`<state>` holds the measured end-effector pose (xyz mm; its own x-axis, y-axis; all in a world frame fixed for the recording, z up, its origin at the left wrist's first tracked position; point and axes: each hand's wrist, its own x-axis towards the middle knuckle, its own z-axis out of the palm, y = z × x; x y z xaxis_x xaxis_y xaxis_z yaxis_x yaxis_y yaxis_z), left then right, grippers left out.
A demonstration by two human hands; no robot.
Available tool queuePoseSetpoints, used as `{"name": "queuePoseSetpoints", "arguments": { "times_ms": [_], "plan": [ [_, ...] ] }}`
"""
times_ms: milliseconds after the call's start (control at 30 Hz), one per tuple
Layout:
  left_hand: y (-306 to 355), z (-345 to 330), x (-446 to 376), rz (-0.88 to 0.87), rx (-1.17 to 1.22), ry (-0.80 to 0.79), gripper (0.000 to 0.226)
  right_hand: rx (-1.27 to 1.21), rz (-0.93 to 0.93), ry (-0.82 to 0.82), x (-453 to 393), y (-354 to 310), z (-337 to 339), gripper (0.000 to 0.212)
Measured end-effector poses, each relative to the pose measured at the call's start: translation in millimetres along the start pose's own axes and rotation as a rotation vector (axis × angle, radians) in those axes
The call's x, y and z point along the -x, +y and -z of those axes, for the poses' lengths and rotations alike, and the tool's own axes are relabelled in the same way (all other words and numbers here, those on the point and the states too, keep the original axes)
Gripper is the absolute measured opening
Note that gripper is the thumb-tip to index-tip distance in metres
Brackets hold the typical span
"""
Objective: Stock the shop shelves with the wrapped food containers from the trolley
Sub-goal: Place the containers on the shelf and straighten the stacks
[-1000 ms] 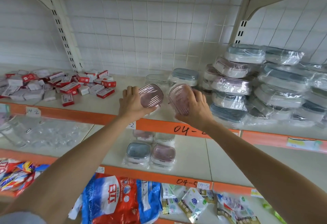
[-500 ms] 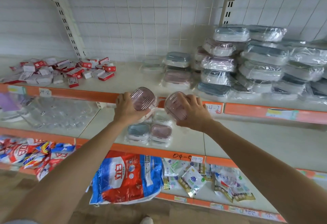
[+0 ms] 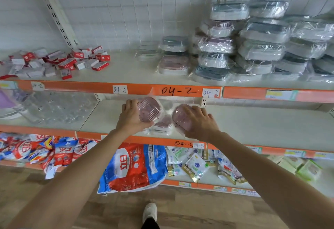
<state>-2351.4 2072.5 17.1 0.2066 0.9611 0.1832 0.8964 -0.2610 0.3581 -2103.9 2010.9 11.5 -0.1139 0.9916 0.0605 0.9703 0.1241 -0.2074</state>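
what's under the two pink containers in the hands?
A wrapped pink container lies on the middle shelf between left hand and right hand. Hands and their containers hide anything else.

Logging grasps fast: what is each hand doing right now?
Left hand: closed on a plastic-wrapped pink-lidded food container.
Right hand: closed on a second plastic-wrapped pink-lidded container.

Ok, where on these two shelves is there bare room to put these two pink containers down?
Middle shelf: bare from the right hand rightwards. Top shelf: a free strip between the red boxes and the wrapped stack. Crowded: that stack, the clear glassware, and the small containers under both hands.
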Motion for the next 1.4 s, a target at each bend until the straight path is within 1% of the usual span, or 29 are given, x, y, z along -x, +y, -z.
{"name": "queuePoseSetpoints", "arguments": {
  "times_ms": [67, 233, 367, 500, 600, 700, 800, 933, 1033, 1133, 1267, 1400],
  "plan": [
    [-4, -6, 2, -0.025, -0.056, -0.067, 0.093, -0.081, -0.074, -0.006, 11, 7, -11, 0.082],
    [-18, -25, 5, -0.077, -0.264, -0.247, 0.089, -0.201, -0.181, -0.058, 23, 21, -28, 0.084],
    [-26, -42, 1, -0.042, -0.298, -0.319, 0.091, -0.261, -0.261, -0.105, 23, 23, -47, 0.090],
    [-30, -57, -5, -0.043, -0.290, -0.322, 0.085, -0.324, -0.313, -0.133, 19, 19, -71, 0.093],
    [-34, -67, -10, -0.065, -0.322, -0.287, 0.085, -0.296, -0.336, -0.135, 12, 14, -85, 0.092],
    [-43, -76, -14, -0.043, -0.359, -0.296, 0.089, -0.245, -0.352, -0.177, 4, 8, -95, 0.091],
    [-58, -85, -21, 0.001, -0.327, -0.305, 0.093, -0.210, -0.333, -0.227, -12, 6, -103, 0.092],
    [-82, -100, -40, 0.084, -0.219, -0.277, 0.095, -0.233, -0.294, -0.216, -48, 3, -112, 0.089],
    [-103, -114, -61, 0.121, -0.139, -0.200, 0.093, -0.254, -0.251, -0.188, -81, 2, -130, 0.089],
    [-121, -128, -88, 0.121, -0.085, -0.109, 0.091, -0.303, -0.227, -0.080, -116, 2, -148, 0.084],
    [-140, -147, -129, 0.173, 0.001, -0.001, 0.087, -0.357, -0.192, 0.064, -164, 2, -165, 0.078],
    [-161, -167, -169, 0.130, 0.017, 0.113, 0.082, -0.318, -0.184, 0.175, -206, 6, -187, 0.073]
  ]
}}
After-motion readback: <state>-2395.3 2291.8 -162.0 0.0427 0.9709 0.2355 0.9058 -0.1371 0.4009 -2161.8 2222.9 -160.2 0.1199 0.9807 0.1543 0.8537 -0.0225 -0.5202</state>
